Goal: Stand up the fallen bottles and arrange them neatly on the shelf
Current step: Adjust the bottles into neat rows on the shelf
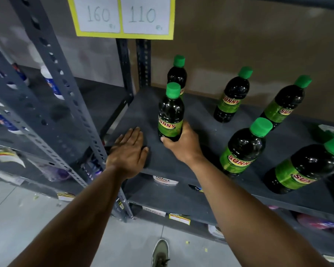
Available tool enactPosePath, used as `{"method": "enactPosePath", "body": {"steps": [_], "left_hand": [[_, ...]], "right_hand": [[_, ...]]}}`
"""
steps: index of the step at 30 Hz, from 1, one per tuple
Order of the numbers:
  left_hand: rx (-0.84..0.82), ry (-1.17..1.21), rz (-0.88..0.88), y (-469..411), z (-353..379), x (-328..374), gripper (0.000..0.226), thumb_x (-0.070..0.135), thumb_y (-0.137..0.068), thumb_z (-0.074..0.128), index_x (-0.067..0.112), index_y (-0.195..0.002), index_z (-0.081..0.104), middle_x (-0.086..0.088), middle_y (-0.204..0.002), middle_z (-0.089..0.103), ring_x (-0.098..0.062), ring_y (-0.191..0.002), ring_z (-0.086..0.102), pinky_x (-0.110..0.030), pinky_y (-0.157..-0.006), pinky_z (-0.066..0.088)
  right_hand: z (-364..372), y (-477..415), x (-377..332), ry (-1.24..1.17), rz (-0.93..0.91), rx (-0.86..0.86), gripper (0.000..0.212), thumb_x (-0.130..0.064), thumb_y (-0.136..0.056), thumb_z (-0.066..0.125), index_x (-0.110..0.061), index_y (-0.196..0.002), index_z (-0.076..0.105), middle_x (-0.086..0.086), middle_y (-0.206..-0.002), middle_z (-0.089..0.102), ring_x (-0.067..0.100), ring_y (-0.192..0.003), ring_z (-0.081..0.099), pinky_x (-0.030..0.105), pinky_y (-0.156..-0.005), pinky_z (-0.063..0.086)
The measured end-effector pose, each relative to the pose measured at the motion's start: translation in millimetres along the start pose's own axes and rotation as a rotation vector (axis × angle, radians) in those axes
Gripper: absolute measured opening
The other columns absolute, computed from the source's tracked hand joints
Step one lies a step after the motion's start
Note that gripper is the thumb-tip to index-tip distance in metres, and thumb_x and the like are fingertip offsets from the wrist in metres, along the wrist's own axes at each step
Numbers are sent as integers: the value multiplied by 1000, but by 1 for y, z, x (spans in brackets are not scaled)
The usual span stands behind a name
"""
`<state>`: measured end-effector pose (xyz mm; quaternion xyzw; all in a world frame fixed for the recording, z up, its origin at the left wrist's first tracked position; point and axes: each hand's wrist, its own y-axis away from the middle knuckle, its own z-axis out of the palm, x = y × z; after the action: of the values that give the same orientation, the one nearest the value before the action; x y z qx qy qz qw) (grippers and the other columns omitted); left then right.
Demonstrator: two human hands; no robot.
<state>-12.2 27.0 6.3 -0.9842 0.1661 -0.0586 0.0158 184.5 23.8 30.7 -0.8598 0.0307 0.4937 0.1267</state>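
Several dark bottles with green caps and green "SUNNY" labels stand upright on the grey shelf point(183, 164). My right hand point(183, 145) grips the base of the front-left bottle point(170, 112), which stands upright. Right behind it is another bottle point(177, 73). Further right stand a back bottle point(232, 95), a far-right back bottle point(286, 102), a front bottle point(243, 147) and a front-right bottle point(305, 166). My left hand point(128, 151) lies flat, fingers apart, on the shelf's front-left corner and holds nothing.
Grey perforated uprights point(56, 74) frame the shelf on the left. A yellow-bordered price sign point(121, 16) reading 160 and 110 hangs above. White bottles point(51, 82) sit on the neighbouring rack at left. Lower shelves hold packaged goods. My shoe point(160, 252) is on the floor.
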Motion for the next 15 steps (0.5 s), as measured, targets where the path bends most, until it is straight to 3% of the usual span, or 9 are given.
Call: {"method": "enactPosePath", "body": {"steps": [5,10,15], "left_hand": [[-7,-29,-24,-1,0,2,79,53,-86,0,10,-151,15,-5,-162,11,-19,-148,7,-35,-118,5],[-9,-51,-11,2,-2,2,73,49,-90,6,8,-150,17,-8,-161,14,-22,-147,10,-39,-119,11],[-14,-59,-12,3,-4,4,67,47,-95,14,9,-150,15,-8,-161,15,-23,-147,12,-39,-119,12]], "right_hand": [[-1,36,0,42,49,10,44,-40,-56,80,-37,-90,53,-24,-75,60,-18,-75,57,2,-55,41],[-6,67,-3,72,39,-52,44,-41,-56,77,-31,-96,60,-14,-81,66,3,-76,63,13,-65,48],[-10,73,-8,29,38,-80,40,-39,-58,75,-40,-91,53,-21,-77,63,1,-79,63,10,-66,48]]}}
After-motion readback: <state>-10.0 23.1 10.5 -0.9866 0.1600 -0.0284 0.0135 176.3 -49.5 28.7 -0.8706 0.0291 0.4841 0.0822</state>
